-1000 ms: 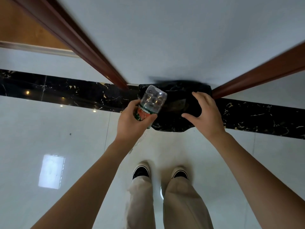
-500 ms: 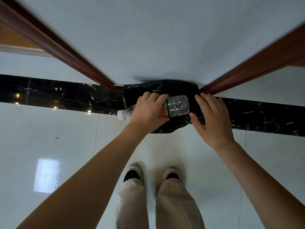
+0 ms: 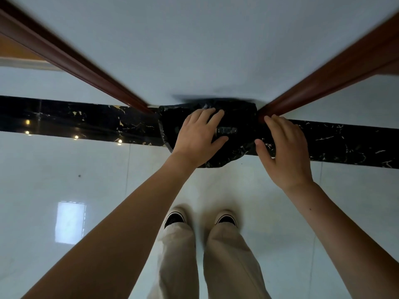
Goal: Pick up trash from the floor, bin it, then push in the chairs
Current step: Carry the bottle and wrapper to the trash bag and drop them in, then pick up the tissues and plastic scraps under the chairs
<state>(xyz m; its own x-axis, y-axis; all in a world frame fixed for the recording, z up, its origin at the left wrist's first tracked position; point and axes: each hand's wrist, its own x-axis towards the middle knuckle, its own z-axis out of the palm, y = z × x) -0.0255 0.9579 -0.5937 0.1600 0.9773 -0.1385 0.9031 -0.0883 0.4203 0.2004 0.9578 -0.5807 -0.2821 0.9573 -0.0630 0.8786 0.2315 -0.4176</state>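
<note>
Glossy white floor tiles (image 3: pixel 64 180), polished black marble strip (image 3: pixel 86 121), clear plastic bottle (image 3: pixel 226 131)

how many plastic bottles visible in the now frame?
1. The plastic bottle lies inside the black bin bag, just beyond the left hand, which covers part of it. More could be hidden deeper in the bag or under the hand.

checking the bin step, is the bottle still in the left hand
No, the left hand is spread open over the bin, and the bottle lies down inside it.

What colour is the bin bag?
Black, glossy bin bag, in the head view.
</note>
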